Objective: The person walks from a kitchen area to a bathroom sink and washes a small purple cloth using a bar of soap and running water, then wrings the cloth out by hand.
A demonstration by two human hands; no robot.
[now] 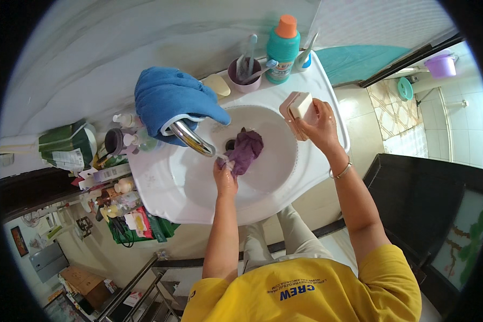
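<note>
Under the faucet of the white washbasin, my left hand is closed on a wet purple cloth. A thin stream of water runs down onto the cloth and my fingers. My right hand, a bracelet on its wrist, grips a whitish bar of soap at the basin's right side. Against the soap is a pink soap dish; whether my fingers also hold the dish I cannot tell. The cloth partly covers the bowl beside the dark drain.
A blue towel drapes over the faucet. Along the back rim stand a toothbrush cup, a teal bottle with an orange cap and a white-and-blue upright item. Pump bottles crowd the left rim.
</note>
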